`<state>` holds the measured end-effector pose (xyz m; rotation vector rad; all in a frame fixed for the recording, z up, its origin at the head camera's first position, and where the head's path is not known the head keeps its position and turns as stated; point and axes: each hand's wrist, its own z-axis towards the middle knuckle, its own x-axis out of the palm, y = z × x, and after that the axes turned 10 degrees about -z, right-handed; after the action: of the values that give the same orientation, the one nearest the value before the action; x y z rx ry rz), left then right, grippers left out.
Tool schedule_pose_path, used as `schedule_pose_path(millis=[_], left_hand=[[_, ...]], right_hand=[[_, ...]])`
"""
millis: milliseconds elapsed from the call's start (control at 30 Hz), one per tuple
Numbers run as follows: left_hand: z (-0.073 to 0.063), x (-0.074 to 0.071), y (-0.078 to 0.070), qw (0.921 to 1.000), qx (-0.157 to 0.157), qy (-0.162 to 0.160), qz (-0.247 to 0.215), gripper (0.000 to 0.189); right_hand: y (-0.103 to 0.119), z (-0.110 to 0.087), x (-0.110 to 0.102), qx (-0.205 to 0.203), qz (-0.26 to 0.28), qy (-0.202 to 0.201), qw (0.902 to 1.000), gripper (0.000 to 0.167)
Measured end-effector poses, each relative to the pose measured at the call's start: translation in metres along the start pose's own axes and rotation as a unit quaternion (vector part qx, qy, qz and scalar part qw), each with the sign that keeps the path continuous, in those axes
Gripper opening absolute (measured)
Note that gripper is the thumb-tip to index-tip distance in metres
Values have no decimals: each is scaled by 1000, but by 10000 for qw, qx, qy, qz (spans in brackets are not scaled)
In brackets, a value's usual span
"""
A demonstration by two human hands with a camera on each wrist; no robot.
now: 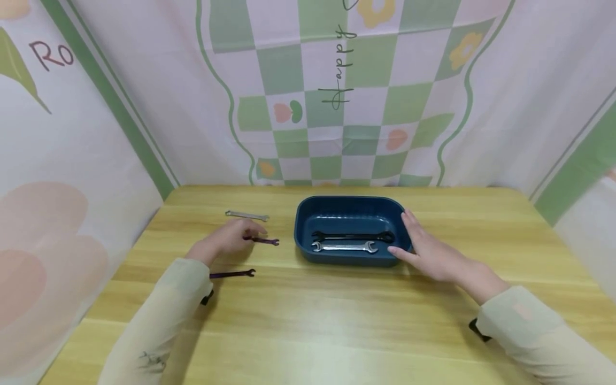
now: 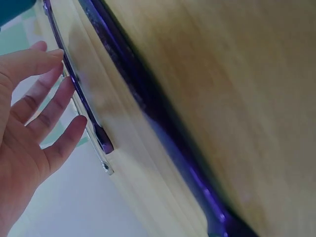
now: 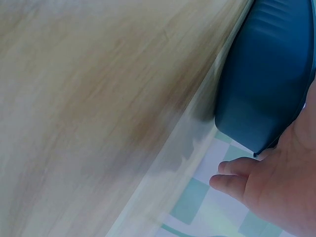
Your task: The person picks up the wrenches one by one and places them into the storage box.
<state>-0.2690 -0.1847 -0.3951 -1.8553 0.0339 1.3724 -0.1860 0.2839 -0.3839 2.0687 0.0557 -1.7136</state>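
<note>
On the left, my left hand (image 1: 236, 235) reaches over a small purple wrench (image 1: 264, 240), its thumb and fingertips right at the shaft. In the left wrist view its fingers (image 2: 52, 113) are spread and only slightly bent beside that wrench. My right hand (image 1: 433, 254) rests at the right end of a dark blue bin (image 1: 351, 261), thumb over the near corner and fingers extended along the end wall. Within the bin lie a black wrench (image 1: 353, 236) and a silver open-end wrench (image 1: 344, 246), side by side.
Behind the left hand lies another silver wrench (image 1: 247, 216). A second purple wrench (image 1: 233, 274) lies nearer, partly hidden by the left sleeve (image 1: 185, 283). The wooden table (image 1: 317, 331) ends at a patterned curtain (image 1: 327, 144).
</note>
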Motion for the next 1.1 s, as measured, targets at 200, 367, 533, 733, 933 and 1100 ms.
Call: schedule_pose_path(millis=[200,367,533,733,933,1100], left_hand=[[1,2,4,10000,-53,-29,-67,38],[2,3,6,9999,-41,-50,-133,40],[2,2,7,9999,-49,-25,-130,43],[4,3,10,9996,279,6,-55,44],[5,4,12,9991,401,85,78,44],[4,4,11,9994,300,123,86,47]], right_hand=[[0,-1,2,8,48,-16,10000,100],[0,0,1,36,-8,4,10000,99],[1,1,1,31,-7,21,10000,99],[1,1,2,30,-53,28,10000,99],[-1,0,3,19,-64,5,10000,99],[-2,-1,3,38,-51,38,10000,99]])
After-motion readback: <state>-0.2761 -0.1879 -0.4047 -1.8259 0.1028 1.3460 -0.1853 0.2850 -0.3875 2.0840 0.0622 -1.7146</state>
